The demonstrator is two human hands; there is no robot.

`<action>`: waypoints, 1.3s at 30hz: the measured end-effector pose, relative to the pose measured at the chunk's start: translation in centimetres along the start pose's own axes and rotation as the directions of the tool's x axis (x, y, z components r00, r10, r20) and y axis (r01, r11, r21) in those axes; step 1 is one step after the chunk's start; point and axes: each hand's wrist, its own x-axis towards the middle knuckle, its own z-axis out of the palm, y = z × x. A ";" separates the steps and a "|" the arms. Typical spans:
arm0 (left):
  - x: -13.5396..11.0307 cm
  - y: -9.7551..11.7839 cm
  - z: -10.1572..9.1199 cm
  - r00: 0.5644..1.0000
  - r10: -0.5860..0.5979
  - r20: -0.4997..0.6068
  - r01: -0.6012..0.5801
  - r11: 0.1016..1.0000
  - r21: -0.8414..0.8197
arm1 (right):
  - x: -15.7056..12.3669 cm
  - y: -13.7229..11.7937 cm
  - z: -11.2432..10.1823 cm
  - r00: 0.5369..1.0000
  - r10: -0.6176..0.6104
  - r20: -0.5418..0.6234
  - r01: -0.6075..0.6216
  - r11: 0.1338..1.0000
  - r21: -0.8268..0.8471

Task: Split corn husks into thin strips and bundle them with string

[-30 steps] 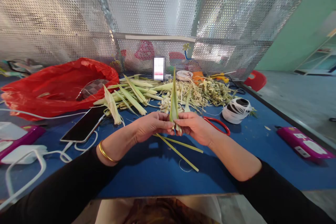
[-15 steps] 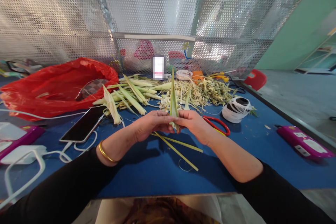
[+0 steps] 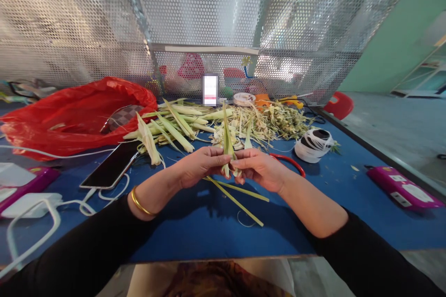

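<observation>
Pinching one green leaf [image 3: 227, 137] in both hands: left hand [image 3: 200, 167] closed on its lower end from the left, right hand [image 3: 259, 169] closed on it from the right, the two hands touching. Held roughly upright, tip tilted slightly left, above the middle of the blue table [image 3: 195, 234] and off its surface.

Directly under the hands: two thin strips [image 3: 237, 197] flat on the table, splayed apart, running toward the lower right and stopping short of the near edge. Open blue surface between the strips and the near edge, and more to the right of the right forearm.

Behind the hands: pile of leaves [image 3: 174, 127] on the left, heap of scraps [image 3: 275, 120] on the right, both close to the leaf tip. Red scissors handle [image 3: 292, 162] just beside the right wrist, partly hidden by it. Spool of white string [image 3: 313, 145] near, further right. Pink case [image 3: 400, 189] well apart, close to the table's right edge.

Tighter on the left: phone [image 3: 111, 164] near the left wrist, white cable [image 3: 104, 195] looping beside it, white charger [image 3: 31, 202] and second pink case [image 3: 26, 183] at the far left, red bag [image 3: 76, 111] behind them. Walled off at the back by a mesh screen [image 3: 87, 23].
</observation>
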 end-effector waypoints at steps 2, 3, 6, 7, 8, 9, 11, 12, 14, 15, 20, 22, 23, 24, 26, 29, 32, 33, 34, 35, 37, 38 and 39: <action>0.0 0.0 -0.1 1.000 0.013 -0.005 -0.013 1.000 0.008 | 0.0 0.0 0.0 1.000 -0.018 -0.014 0.018 1.000 -0.016; 0.0 0.0 -0.1 0.999 0.024 -0.023 -0.023 1.000 0.019 | 0.0 0.0 0.0 0.999 -0.039 -0.030 0.038 0.999 -0.032; 0.2 -0.2 -0.2 0.994 0.037 -0.105 -0.031 0.998 0.055 | 0.1 0.2 0.3 0.991 -0.096 -0.092 0.088 0.992 -0.087; 0.2 -0.3 -0.2 0.991 0.035 -0.130 -0.026 0.998 0.065 | 0.1 0.2 0.4 0.987 -0.106 -0.118 0.093 0.990 -0.107; 0.2 -0.4 -0.1 0.989 0.034 -0.147 -0.024 0.997 0.075 | 0.1 0.2 0.5 0.983 -0.113 -0.142 0.095 0.987 -0.128; 0.3 -0.4 -0.1 0.987 0.035 -0.157 -0.022 0.996 0.082 | 0.2 0.3 0.5 0.979 -0.121 -0.167 0.097 0.985 -0.146; 0.3 -0.5 0.1 0.985 0.037 -0.166 -0.023 0.996 0.087 | 0.2 0.2 0.6 0.970 -0.137 -0.201 0.101 0.979 -0.178; 0.3 -0.6 0.1 0.985 0.035 -0.166 -0.021 0.996 0.084 | 0.2 0.2 0.7 0.968 -0.145 -0.207 0.104 0.975 -0.196; 0.3 -0.6 0.3 0.985 0.016 -0.170 -0.007 0.999 0.054 | 0.2 0.1 0.7 0.966 -0.162 -0.200 0.117 0.968 -0.223; 0.3 -0.6 0.3 0.985 0.001 -0.172 0.004 1.000 0.028 | 0.2 0.0 0.6 0.967 -0.166 -0.193 0.122 0.968 -0.221; 0.3 -0.5 0.3 0.993 -0.052 -0.102 0.039 0.991 -0.129 | 0.1 0.0 0.2 0.992 -0.089 -0.093 0.085 0.995 -0.045; 0.2 -0.4 0.2 0.998 -0.054 -0.042 0.047 0.985 -0.164 | 0.1 0.0 0.1 0.997 -0.042 -0.069 0.044 0.998 0.037; 0.2 -0.3 0.2 0.998 -0.051 -0.023 0.046 0.984 -0.171 | 0.0 0.0 0.0 0.998 -0.028 -0.062 0.033 0.997 0.073; 0.2 -0.3 0.2 0.999 -0.046 -0.015 0.043 0.984 -0.174 | 0.0 0.0 0.0 0.998 -0.024 -0.056 0.029 0.994 0.102; 0.2 -0.3 0.1 0.999 -0.029 -0.029 0.024 0.985 -0.170 | 0.0 -0.1 0.1 0.998 -0.034 -0.045 0.039 0.991 0.129; 0.3 -0.3 0.2 0.996 0.017 -0.087 -0.031 0.985 -0.169 | 0.2 -0.2 0.3 0.993 -0.062 -0.096 0.070 0.994 0.083; 0.4 -0.4 0.3 0.981 0.022 -0.191 -0.056 0.983 -0.174 | 0.4 -0.1 0.3 0.971 -0.128 -0.203 0.121 0.992 -0.047; 0.4 -0.5 0.3 0.975 0.012 -0.220 -0.051 0.983 -0.176 | 0.5 -0.1 0.3 0.964 -0.148 -0.222 0.133 0.988 -0.084; 0.5 -0.5 0.3 0.972 -0.001 -0.235 -0.042 0.983 -0.179 | 0.5 0.0 0.2 0.961 -0.161 -0.225 0.140 0.984 -0.109; 0.5 -0.5 0.3 0.972 -0.008 -0.235 -0.036 0.983 -0.182 | 0.5 0.0 0.2 0.962 -0.164 -0.217 0.139 0.983 -0.124; 0.5 -0.6 0.1 0.977 -0.002 -0.212 -0.042 0.978 -0.204 | 0.4 0.0 0.0 0.969 -0.152 -0.197 0.129 0.984 -0.125; 0.5 -0.6 0.1 0.979 0.007 -0.201 -0.052 0.974 -0.219 | 0.3 0.0 0.0 0.970 -0.148 -0.195 0.125 0.984 -0.125; 0.5 -0.6 0.0 0.979 0.020 -0.201 -0.067 0.971 -0.229 | 0.2 -0.1 -0.1 0.968 -0.149 -0.201 0.123 0.983 -0.135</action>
